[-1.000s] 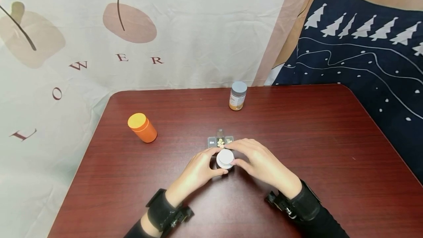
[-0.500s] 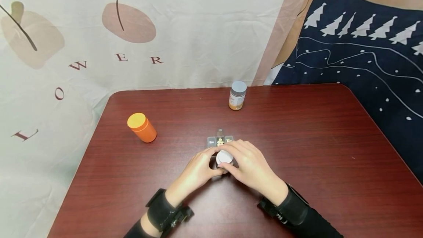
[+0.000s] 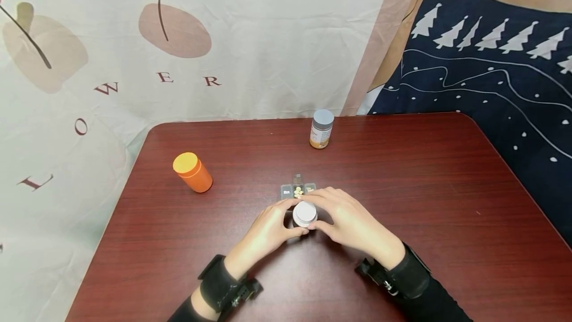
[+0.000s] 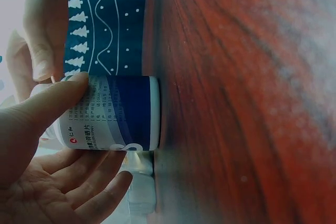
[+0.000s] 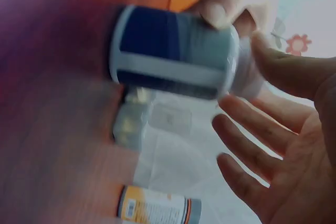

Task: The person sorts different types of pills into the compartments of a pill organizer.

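A white pill bottle with a blue-and-white label (image 4: 128, 111) stands upright on the table in front of me. My left hand (image 3: 267, 227) grips its body, the thumb on the near side and the fingers round the far side. Thumb and fingertips of my right hand (image 3: 350, 217) hold the white cap (image 3: 306, 211) from the right; in the right wrist view its other fingers spread below the cap. Just behind the bottle lies a small clear pill organizer (image 3: 286, 192). Its middle lid is up, and pale yellow pills (image 3: 298, 192) show inside. The hands partly cover the organizer.
An orange bottle with a yellow cap (image 3: 193, 173) stands on the left of the dark red table (image 3: 424, 173). Near the back edge is a grey-capped bottle with a white and orange label (image 3: 321, 129). Printed cloths hang behind the table.
My right hand turned in over the cap to the left, then swung back right, uncovering the cap top again. The left hand and the bottle have stayed in place.
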`<act>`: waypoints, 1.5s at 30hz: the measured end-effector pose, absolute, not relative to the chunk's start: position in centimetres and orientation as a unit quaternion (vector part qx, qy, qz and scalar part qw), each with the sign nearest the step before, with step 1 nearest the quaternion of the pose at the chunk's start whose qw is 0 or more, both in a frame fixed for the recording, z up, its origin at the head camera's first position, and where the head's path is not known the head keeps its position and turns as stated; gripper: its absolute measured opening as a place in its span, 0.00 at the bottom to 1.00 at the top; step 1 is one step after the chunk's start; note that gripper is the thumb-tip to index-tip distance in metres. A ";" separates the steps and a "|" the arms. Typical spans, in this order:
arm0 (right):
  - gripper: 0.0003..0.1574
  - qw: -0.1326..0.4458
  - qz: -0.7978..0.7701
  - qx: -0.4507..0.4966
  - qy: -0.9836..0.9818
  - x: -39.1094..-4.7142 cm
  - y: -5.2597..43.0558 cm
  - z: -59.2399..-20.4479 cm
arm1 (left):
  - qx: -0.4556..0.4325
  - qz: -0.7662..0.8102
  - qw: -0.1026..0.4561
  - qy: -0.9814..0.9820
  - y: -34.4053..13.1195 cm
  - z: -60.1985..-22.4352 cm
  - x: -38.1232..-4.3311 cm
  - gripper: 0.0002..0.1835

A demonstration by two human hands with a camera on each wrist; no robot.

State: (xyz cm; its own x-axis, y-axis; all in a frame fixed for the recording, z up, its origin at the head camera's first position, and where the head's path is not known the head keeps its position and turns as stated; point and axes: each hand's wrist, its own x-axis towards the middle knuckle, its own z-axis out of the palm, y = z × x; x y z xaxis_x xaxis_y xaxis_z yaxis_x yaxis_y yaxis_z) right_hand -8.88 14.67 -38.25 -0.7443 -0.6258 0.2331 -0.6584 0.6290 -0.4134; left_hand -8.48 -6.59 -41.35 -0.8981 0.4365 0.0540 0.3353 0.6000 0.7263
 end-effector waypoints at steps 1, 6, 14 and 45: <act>0.33 0.026 0.243 0.355 -0.902 -8.9 14.9 -38.1 | 0.215 0.393 0.066 0.892 -6.6 -41.3 -8.5 0.33; 0.28 0.030 0.242 0.355 -0.902 -9.2 15.7 -37.9 | 0.215 0.392 0.067 0.892 -6.6 -41.3 -8.4 0.32; 0.27 0.040 0.254 0.360 -0.897 -9.1 15.3 -38.0 | 0.219 0.393 0.064 0.891 -6.6 -41.3 -8.4 0.32; 0.33 0.114 0.175 0.389 -0.897 -8.9 14.1 -38.6 | 0.213 0.389 0.069 0.894 -6.6 -41.2 -8.5 0.33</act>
State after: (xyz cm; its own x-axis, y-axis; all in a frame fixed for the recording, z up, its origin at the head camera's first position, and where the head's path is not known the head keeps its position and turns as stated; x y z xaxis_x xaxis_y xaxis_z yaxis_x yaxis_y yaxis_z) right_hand -8.88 14.13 -38.62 -0.6716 -0.6578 0.3410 -0.7377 0.6363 -0.2257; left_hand -8.49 -6.57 -41.19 -0.8994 0.4351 0.0415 0.3271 0.6070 0.7243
